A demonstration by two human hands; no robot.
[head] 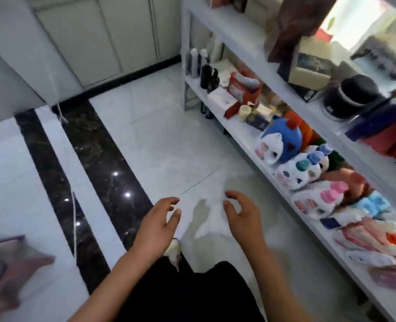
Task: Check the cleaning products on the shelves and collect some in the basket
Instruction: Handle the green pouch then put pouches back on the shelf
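My left hand [156,223] and my right hand [241,213] hang in front of me over the white tiled floor, fingers loosely curled, holding nothing. A white shelf unit [243,135] runs along the right side. At its far end stand dark and grey bottles [200,66] with a black spray bottle [212,77] beside them. No basket shows in the view.
The lower shelf holds red and white boxes [241,89], small jars, then plush toys [283,145] and packets nearer me. A black pot [352,94] and boxes sit on the upper shelf. Black marble strips [94,163] cross the floor. White cabinets [104,36] stand at the back.
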